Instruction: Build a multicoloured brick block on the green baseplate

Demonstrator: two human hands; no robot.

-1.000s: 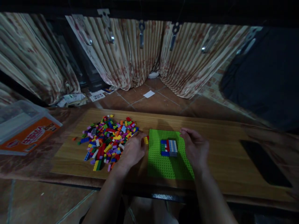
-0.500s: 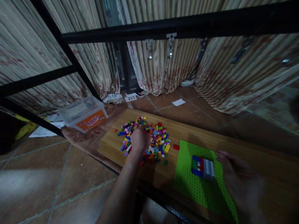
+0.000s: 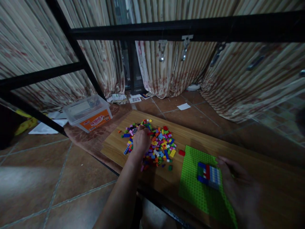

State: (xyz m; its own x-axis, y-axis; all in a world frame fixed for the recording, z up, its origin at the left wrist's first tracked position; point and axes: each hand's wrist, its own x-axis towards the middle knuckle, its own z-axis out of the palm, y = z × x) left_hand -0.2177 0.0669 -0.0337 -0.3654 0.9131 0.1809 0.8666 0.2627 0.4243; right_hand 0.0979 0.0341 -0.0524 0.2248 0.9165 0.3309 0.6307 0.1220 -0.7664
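Note:
My left hand (image 3: 141, 141) reaches into a spread heap of small multicoloured toy bricks (image 3: 164, 143), its fingers curled down among them. A red brick shows beside the fingertips, but whatever lies in them is hidden. On the right, a green studded baseplate (image 3: 190, 187) lies on the board, carrying a small block of joined bricks (image 3: 208, 175) in blue, green, red, white and pale grey-blue. My right hand (image 3: 238, 187), dim and slightly blurred, has thumb and finger closed together at the baseplate's right edge, beside the joined bricks.
A wooden board (image 3: 140, 116) lies under everything. A clear plastic tub (image 3: 88, 113) with an orange label stands at the left on a brown cloth (image 3: 83, 143). Beyond, a black metal frame (image 3: 152, 31) crosses before striped curtains (image 3: 171, 70). Papers (image 3: 183, 106) lie on the tiled floor.
The view has shifted slightly. My left hand stays in the brick heap with its fingers moving a little, and my right hand remains at the baseplate's edge.

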